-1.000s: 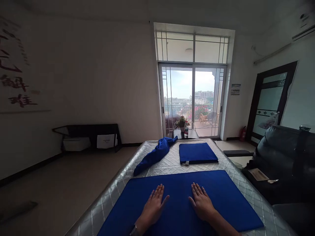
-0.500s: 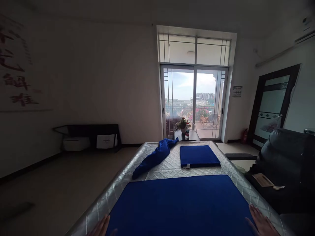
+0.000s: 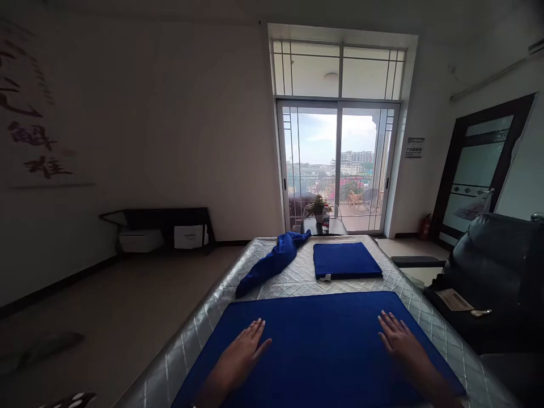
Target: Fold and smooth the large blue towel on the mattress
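Note:
A large blue cloth (image 3: 318, 328) lies spread flat over the near part of a table with a quilted silver-white cover (image 3: 225, 280). My left hand (image 3: 241, 352) is over the cloth's left side, fingers stretched forward and thumb apart. Over its right side my right hand (image 3: 399, 339) is likewise open, palm down. Both hands appear to rest on the cloth and hold nothing. Beyond it, a folded blue cloth (image 3: 346, 259) with a small white tag lies at the right. A crumpled blue cloth (image 3: 274, 260) stretches along the far left.
A black armchair (image 3: 488, 272) with a card (image 3: 454, 300) on it stands at the right. Past the table's far end are a potted plant (image 3: 318, 207), a bottle (image 3: 326, 220) and a sliding glass door (image 3: 338, 164). A low black bench (image 3: 165, 218) is by the left wall.
Both hands have moved from the cloth's side edges inward and forward over its surface. The view has shifted slightly. The folded and crumpled cloths lie as before.

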{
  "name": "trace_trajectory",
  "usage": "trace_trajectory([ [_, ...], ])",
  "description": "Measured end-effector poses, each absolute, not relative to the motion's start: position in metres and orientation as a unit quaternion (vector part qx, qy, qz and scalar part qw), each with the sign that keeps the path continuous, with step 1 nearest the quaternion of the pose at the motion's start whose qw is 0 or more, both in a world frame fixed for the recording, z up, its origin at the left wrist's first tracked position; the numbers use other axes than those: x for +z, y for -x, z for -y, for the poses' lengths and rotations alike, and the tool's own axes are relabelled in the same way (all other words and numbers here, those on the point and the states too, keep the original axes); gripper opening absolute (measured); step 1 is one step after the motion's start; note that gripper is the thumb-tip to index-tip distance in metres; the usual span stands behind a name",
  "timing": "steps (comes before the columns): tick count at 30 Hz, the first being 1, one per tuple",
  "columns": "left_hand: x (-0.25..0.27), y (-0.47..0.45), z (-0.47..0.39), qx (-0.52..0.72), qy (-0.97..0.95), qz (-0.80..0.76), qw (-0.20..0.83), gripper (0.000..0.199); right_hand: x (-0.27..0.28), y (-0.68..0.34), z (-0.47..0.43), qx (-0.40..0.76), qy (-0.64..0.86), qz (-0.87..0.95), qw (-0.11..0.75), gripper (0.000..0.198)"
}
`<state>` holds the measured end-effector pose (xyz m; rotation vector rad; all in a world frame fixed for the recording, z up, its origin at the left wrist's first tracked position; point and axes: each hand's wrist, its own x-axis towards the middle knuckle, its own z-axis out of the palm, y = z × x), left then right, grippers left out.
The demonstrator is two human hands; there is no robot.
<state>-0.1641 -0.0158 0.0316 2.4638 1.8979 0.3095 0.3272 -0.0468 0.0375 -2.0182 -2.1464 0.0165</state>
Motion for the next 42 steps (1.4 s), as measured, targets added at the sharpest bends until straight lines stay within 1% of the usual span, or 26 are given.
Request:
trace_trajectory([
  [2, 0.048, 0.105, -0.003, 0.093, -0.824, -0.556, 0.053, 0.067, 0.063, -0.268, 0.028, 0.041, 0.641, 0.760, 0.094, 0.065],
  [4, 0.055, 0.054, -0.021, 0.125, -0.852, -0.507, 0.042, 0.061, 0.075, -0.219, 0.009, 0.071, 0.607, 0.786, 0.095, 0.064],
  [7, 0.048, 0.007, -0.042, 0.150, -0.860, -0.487, 0.026, 0.056, 0.071, -0.173, -0.016, 0.093, 0.584, 0.801, 0.097, 0.063],
  [13, 0.018, -0.003, -0.056, 0.154, -0.845, -0.511, 0.018, 0.062, 0.038, -0.157, -0.037, 0.098, 0.591, 0.794, 0.103, 0.064],
  [20, 0.009, 0.003, -0.062, 0.156, -0.843, -0.514, 0.005, 0.066, 0.035, -0.165, -0.044, 0.125, 0.604, 0.781, 0.094, 0.069],
  [26, 0.005, 0.037, -0.075, 0.125, -0.800, -0.587, 0.018, 0.072, 0.037, -0.210, -0.050, 0.104, 0.665, 0.735, 0.079, 0.073],
  [32, -0.003, 0.124, -0.088, 0.089, -0.752, -0.653, 0.005, 0.072, 0.023, -0.309, -0.059, 0.046, 0.724, 0.685, 0.064, 0.074],
  [37, -0.024, 0.211, -0.096, 0.104, -0.700, -0.706, -0.023, 0.069, 0.002, -0.383, -0.066, 0.012, 0.774, 0.630, 0.071, 0.075],
  [42, -0.034, 0.240, -0.100, 0.123, -0.686, -0.716, -0.024, 0.070, -0.009, -0.396, -0.074, 0.008, 0.785, 0.616, 0.069, 0.076],
])
